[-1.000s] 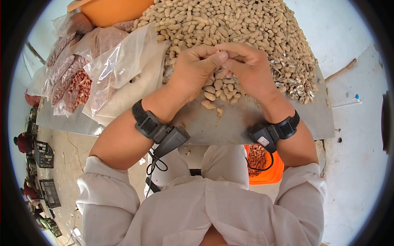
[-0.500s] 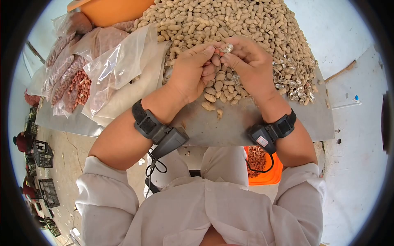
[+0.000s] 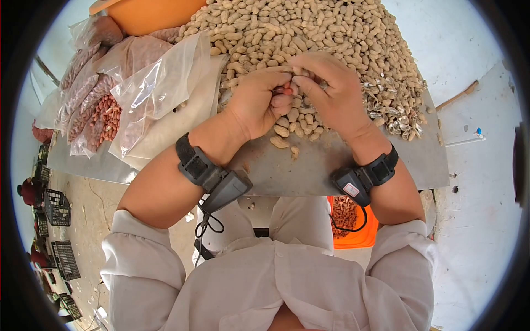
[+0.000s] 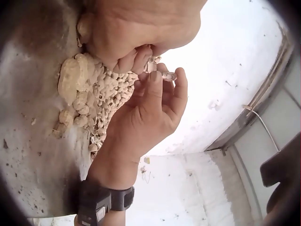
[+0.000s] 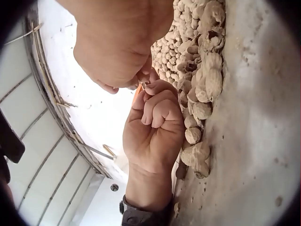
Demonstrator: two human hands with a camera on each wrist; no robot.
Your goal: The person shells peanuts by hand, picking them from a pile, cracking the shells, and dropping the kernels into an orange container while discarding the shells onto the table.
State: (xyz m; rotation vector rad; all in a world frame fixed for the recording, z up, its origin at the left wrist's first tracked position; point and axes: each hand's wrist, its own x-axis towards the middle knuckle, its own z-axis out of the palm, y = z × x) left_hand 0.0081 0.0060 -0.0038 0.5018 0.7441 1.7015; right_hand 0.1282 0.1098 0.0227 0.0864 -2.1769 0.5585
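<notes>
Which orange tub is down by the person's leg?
The bright orange tub beside the right leg, reddish bits showing inside; the other orange tub sits up beside the peanut pile.

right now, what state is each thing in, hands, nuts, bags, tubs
left hand: curled round reddish kernels
right hand: pinching a shell piece
peanut heap: piled up, mostly unshelled
opened shells: split, at the heap's edge
filled bags: bulging
orange tub: holding reddish bits
orange basin: partly in view, contents hidden
</notes>
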